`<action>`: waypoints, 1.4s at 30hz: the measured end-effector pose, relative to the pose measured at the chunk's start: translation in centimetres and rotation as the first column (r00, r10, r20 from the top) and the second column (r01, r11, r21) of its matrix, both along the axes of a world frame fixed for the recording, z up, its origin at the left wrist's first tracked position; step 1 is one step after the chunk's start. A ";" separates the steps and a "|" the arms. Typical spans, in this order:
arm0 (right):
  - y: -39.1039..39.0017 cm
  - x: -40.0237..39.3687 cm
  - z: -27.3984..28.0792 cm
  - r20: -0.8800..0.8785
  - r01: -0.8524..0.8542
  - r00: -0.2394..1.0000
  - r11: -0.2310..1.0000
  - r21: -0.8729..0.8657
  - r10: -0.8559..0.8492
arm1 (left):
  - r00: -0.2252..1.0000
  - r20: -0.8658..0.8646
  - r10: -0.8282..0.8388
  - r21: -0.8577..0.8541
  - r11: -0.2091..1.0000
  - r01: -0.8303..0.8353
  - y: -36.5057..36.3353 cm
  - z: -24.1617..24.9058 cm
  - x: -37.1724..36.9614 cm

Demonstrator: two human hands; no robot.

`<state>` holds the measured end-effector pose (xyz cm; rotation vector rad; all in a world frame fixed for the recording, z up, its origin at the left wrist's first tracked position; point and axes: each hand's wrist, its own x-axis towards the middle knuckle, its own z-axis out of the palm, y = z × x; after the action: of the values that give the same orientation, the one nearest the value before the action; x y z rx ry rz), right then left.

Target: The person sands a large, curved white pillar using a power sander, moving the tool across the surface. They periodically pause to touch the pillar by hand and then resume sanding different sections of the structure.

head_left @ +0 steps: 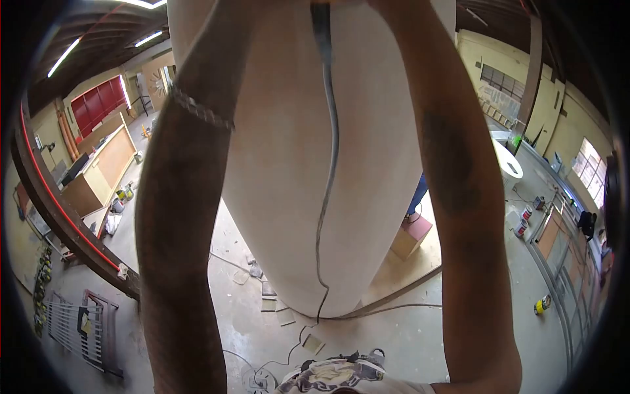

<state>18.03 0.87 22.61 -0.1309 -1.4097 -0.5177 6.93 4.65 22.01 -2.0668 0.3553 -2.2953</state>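
Both my arms reach up along a tall, pale, smooth rounded surface. My left forearm wears a chain bracelet; my right forearm has a dark tattoo. My left and right hands are past the top edge of the view, so their fingers are hidden. Between the arms, a dark tapered tool end shows at the top. From it a grey cord hangs down the surface to the floor. What grips the tool cannot be seen.
Loose sanding pads or blocks and cables lie on the floor. A pinkish box stands behind the surface, with part of a person in blue nearby. A yellow can is at right, a metal rack at left.
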 end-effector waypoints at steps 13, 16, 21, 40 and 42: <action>-0.4 1.9 -22.3 0.133 -0.164 0.976 0.985 -0.050 0.170 | 0.993 -0.118 0.026 -0.021 0.999 -0.029 -1.6 -23.2 0.2; -0.8 2.0 -21.5 0.126 -0.095 0.987 0.994 -0.050 0.101 | 0.996 -0.077 0.037 -0.044 0.998 -0.041 -1.4 -22.6 0.4; -2.6 1.9 -12.1 -0.013 0.005 1.000 0.936 -0.351 -0.010 | 0.991 -0.047 0.126 -0.358 0.924 -0.135 -3.7 -12.4 1.1; -1.2 2.1 -18.8 0.065 -0.123 0.990 0.991 -0.049 0.126 | 0.998 -0.033 0.054 0.024 0.998 -0.053 -1.6 -18.5 1.1; -1.1 2.2 -16.2 0.012 -0.120 0.992 0.987 -0.108 0.122 | 0.996 -0.039 0.075 -0.106 0.991 -0.078 -2.2 -16.5 1.4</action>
<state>20.26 -0.27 6.39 -0.1257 -1.4542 -0.3442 8.29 2.46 5.47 -2.1311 0.1531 -2.2850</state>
